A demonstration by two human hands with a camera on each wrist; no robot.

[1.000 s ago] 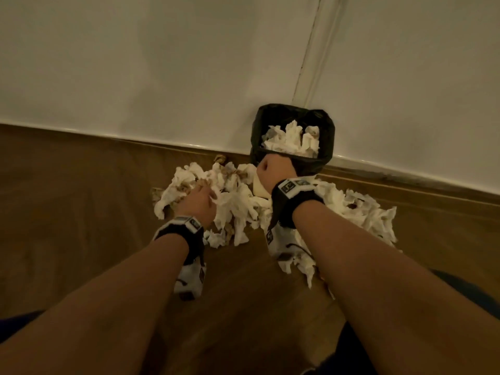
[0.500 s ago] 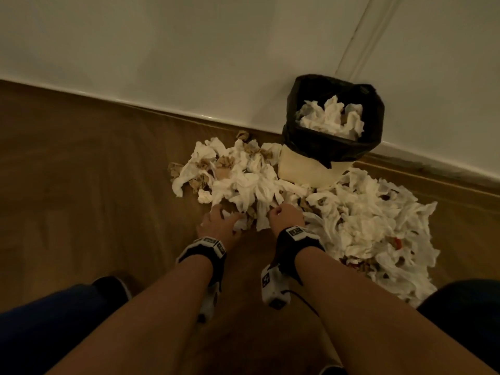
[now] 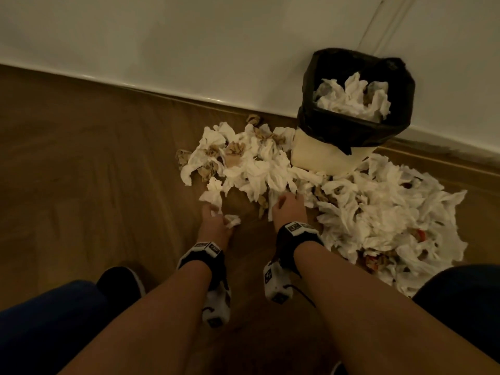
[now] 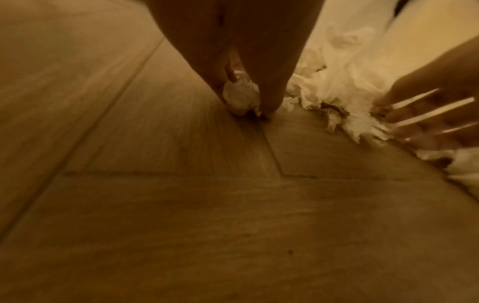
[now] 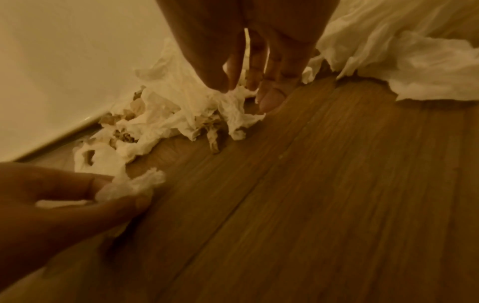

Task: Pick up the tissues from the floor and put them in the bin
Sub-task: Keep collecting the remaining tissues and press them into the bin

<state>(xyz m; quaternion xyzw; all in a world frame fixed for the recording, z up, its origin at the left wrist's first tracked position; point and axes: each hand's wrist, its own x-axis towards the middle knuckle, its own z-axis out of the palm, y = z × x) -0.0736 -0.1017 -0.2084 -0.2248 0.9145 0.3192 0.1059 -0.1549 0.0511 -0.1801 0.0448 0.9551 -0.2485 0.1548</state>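
Observation:
A cream bin (image 3: 324, 155) with a black liner (image 3: 354, 131) stands against the wall and holds white tissues (image 3: 354, 98). Crumpled white and brown tissues cover the floor left of it (image 3: 254, 163) and right of it (image 3: 392, 212). My left hand (image 3: 213, 220) pinches a small white tissue wad (image 3: 232, 220) (image 4: 241, 98) (image 5: 129, 188) just above the floor, at the pile's near edge. My right hand (image 3: 288, 207) (image 5: 249, 82) reaches down with straight fingers whose tips touch the near edge of the left pile (image 5: 186, 110).
The wooden floor (image 3: 94, 185) stretches bare to the left and in front of the piles. A white wall and skirting (image 3: 162, 87) run behind the bin. My knees and a dark shoe (image 3: 119, 285) are at the bottom of the head view.
Both hands have drawn back from beside the bin to the near edge of the pile. My left hand has taken hold of a small tissue wad.

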